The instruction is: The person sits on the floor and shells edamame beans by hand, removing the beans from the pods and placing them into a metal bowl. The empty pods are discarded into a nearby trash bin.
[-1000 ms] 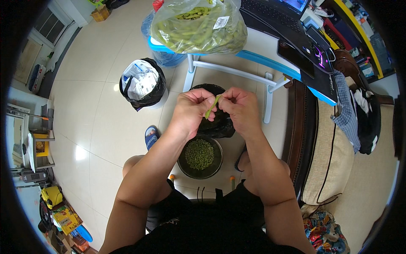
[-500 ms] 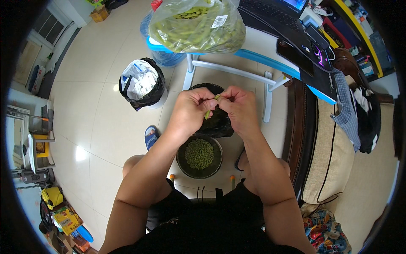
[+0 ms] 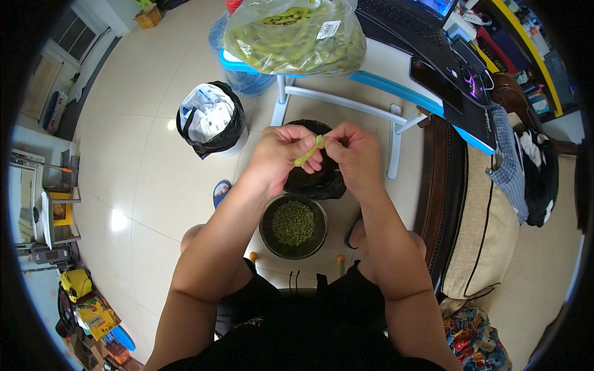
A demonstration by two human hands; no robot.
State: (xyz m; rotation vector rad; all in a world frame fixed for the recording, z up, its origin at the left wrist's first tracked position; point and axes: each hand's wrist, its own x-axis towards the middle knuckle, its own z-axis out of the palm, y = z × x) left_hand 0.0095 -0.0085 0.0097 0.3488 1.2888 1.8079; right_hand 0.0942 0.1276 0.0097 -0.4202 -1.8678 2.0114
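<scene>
Between my fingers is a green bean pod (image 3: 305, 156), gripped by my left hand (image 3: 280, 154) and pinched at its upper end by my right hand (image 3: 355, 154). Directly below the pod, a dark plastic bag (image 3: 317, 185) lies open on the floor. Closer to my feet, between my legs, is a round metal bowl (image 3: 266, 234) holding several shelled green beans (image 3: 292, 222). Beyond my hands, a clear plastic bag full of pods (image 3: 291, 46) rests on a small white table with blue edging (image 3: 391, 85).
A bin lined with black plastic (image 3: 210, 139) holds white rubbish at left. A laptop (image 3: 396, 21) and phone (image 3: 433, 83) lie on the table. A leather-framed sofa with beige cushion (image 3: 479, 241) stands right, clothes (image 3: 526, 173) on it. Piled boxes (image 3: 99, 318) are at lower left.
The pod's top, mostly covered by my right fingers half a second ago, shows again between both hands, looking bent or split. My hands have shifted only slightly.
</scene>
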